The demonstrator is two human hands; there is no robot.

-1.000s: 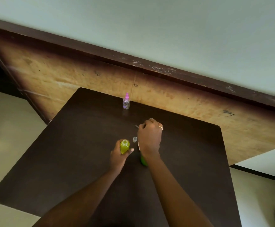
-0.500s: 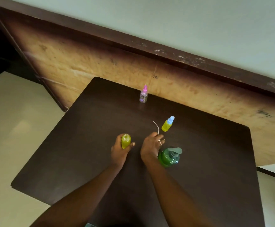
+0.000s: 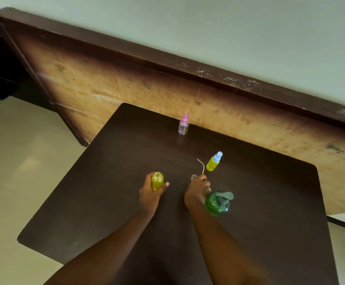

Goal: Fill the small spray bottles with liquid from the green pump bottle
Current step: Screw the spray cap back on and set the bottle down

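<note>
on my feed the open bottle (image 3: 157, 181) stands near the middle of the table (image 3: 75, 202), a little left. its long axis is upright and its bare mouth points up toward the camera. yellow-green liquid fills it. the left hand (image 3: 150, 195) grips it from the near-left side, fingers curled round the body and the thumb laid across the near side with its tip pointing right. that forearm comes in from the near edge, angled far and right.

the right hand (image 3: 197, 190) sits just right of the left one, apart from the open bottle, with its back up. its fingers are bunched and pinch the low end of a thin white tube (image 3: 201, 166). the tube rises out of the fingertips and curves off to the far left. whatever it joins to is hidden inside the fingers. a small clear cap (image 3: 193, 177) lies at those fingertips; i cannot tell if it is touched.

the pump bottle (image 3: 216, 203) stands upright just right of the right hand, spout pointing right; i cannot tell if they touch. the blue-capped bottle (image 3: 213, 163) stands just right of the tube, full of yellow liquid, top up. the pink-capped bottle (image 3: 183, 125), clear, stands well apart at the far edge, near the wooden panel (image 3: 126, 83).
</note>
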